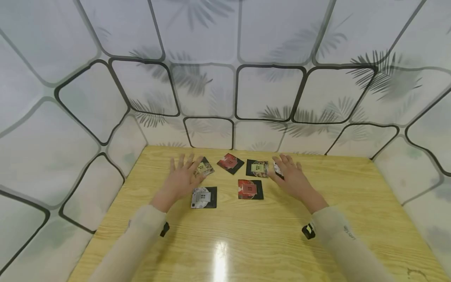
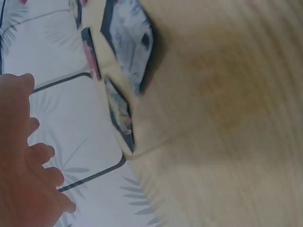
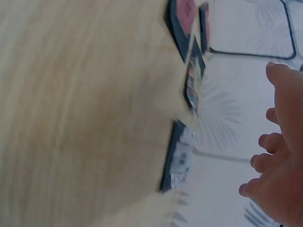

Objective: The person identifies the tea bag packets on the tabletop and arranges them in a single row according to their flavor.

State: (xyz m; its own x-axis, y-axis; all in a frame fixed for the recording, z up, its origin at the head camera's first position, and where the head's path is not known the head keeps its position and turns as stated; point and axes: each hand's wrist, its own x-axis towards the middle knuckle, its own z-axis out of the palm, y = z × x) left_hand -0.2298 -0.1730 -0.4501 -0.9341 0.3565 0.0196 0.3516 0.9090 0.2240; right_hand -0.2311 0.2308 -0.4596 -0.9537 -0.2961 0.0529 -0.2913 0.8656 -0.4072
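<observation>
Left hand (image 1: pixel 179 181), fingers spread, above the table (image 1: pixel 271 250); a yellow-labelled packet (image 1: pixel 203 167) lies at its 2 o'clock and a grey-labelled packet (image 1: pixel 203 197) at 4 o'clock. Right hand (image 1: pixel 291 177), fingers extended and slightly parted, partly hides a white packet (image 1: pixel 277 169) at its 10 o'clock.

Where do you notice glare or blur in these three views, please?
Head view: a bright glare streak on the table, near the bottom edge; left wrist view: the grey-and-white packet looks blurred; right wrist view: the red-labelled packet is soft too, and the wood grain looks smeared.
</observation>
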